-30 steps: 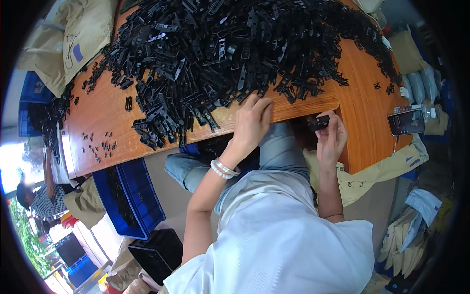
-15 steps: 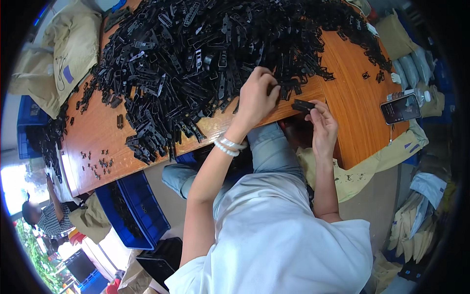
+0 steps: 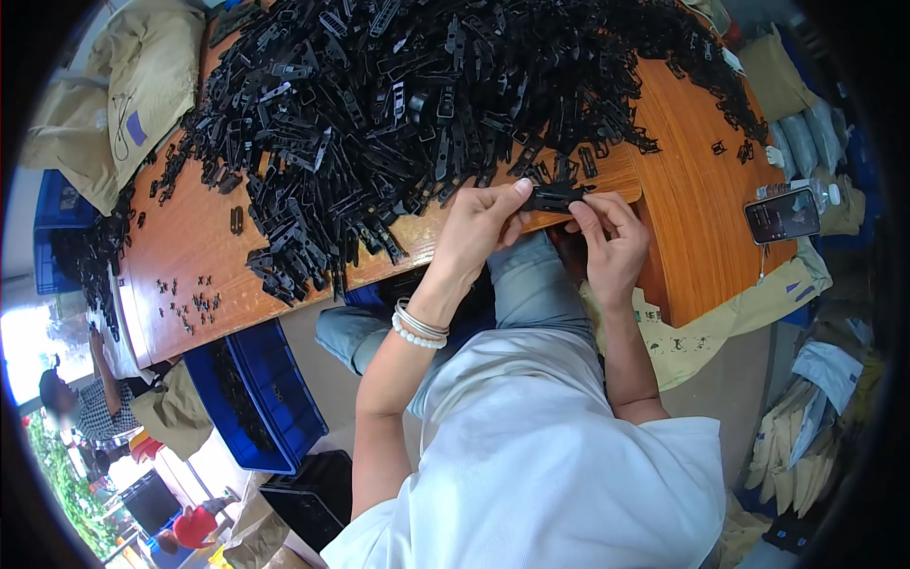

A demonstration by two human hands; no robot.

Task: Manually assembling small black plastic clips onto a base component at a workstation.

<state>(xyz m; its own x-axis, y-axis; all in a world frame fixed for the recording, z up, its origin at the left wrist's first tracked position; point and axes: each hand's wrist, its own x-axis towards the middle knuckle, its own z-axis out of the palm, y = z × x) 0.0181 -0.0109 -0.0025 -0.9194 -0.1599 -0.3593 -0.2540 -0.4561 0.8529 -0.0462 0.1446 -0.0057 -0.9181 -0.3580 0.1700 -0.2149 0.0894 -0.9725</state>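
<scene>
Both my hands meet over the table's near edge at a small, dark, oblong plastic part. My right hand pinches its right end between thumb and fingers. At its left end, the thumb and fingers of my left hand are closed on it too; whether a second small piece sits in that pinch is hidden. Just beyond my hands a big heap of black plastic parts covers much of the table. A few loose black pieces lie right behind the part I hold.
Tiny black pieces lie scattered at the table's left. Blue crates stand below the left edge. A phone leans by a bottle at the right. Paper sacks rest at the far left. Another person is at the lower left.
My left hand has come back from the heap's near edge to the part in my right hand. Both hands now hold it. The view has shifted slightly.
</scene>
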